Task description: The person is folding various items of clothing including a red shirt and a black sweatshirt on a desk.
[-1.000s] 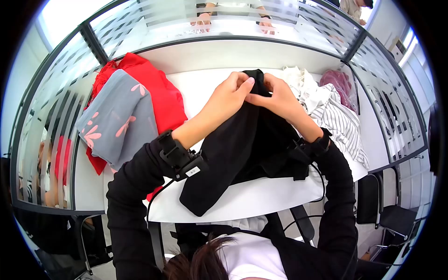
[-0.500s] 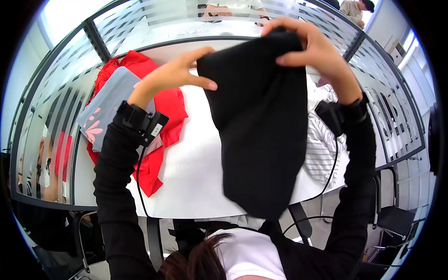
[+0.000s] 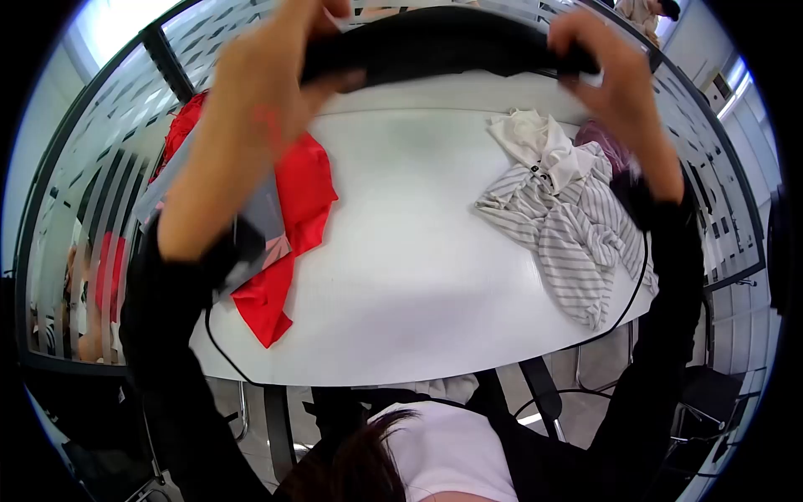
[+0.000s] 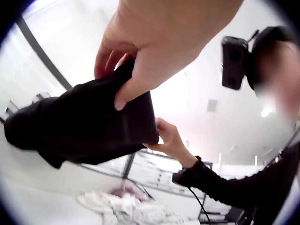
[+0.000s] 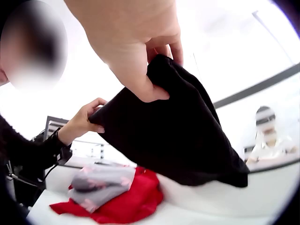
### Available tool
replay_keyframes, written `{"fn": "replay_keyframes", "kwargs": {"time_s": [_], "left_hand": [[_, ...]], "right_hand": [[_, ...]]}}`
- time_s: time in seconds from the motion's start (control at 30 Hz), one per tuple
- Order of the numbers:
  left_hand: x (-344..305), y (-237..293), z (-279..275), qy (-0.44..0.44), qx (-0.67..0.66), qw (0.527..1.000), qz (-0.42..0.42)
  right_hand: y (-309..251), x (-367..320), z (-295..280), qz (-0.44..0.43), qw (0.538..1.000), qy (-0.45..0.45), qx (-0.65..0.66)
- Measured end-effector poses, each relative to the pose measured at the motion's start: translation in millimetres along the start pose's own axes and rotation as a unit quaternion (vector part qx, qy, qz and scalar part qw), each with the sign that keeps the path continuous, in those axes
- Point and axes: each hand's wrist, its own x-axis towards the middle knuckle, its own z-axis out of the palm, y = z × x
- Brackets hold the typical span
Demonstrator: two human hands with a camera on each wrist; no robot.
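Observation:
A black garment (image 3: 435,46) is held up above the far side of the table, stretched between both hands. My left hand (image 3: 259,109) grips its left end; in the left wrist view the thumb lies on the near face of the cloth (image 4: 93,122) and the fingers curl behind. At the other end, my right hand (image 3: 615,92) pinches the edge between thumb and fingers, as the right wrist view also shows. The garment's lower part hangs away from me, toward the partition, in both wrist views.
On the white table (image 3: 401,251), a red cloth (image 3: 305,192) lies at left under a grey-blue cloth (image 3: 261,209) with pink petals. A grey-striped white garment (image 3: 577,251) and a purple cloth (image 3: 602,146) lie at right. A framed partition (image 3: 159,54) borders the table.
The black garment rose off the table and swung up and away from me. Both hands moved apart, the left taking hold at the left end and the right at the right end.

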Motion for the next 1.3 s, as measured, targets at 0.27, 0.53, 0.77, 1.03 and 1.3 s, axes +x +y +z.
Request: {"fn": "replay_keyframes", "kwargs": {"time_s": [0.27, 0.53, 0.77, 1.03, 1.3], "left_hand": [[-153, 64, 12, -0.378, -0.126, 0.915, 0.066], [-144, 65, -14, -0.525, -0.389, 0.750, 0.102], [-109, 14, 6, -0.362, -0.308, 0.825, -0.307], [-127, 5, 66, -0.199, -0.056, 0.974, -0.089], [-158, 85, 100, -0.357, -0.016, 0.929, 0.100]], "right_hand": [[-113, -127, 57, -0.044, 0.949, -0.234, 0.205], [-112, -114, 17, -0.020, 0.724, -0.530, 0.441], [-57, -92, 61, 0.157, 0.858, -0.270, 0.407], [-47, -108, 144, 0.159, 0.967, -0.141, 0.138], [-21, -133, 158, 0.292, 0.877, -0.125, 0.361]]}}
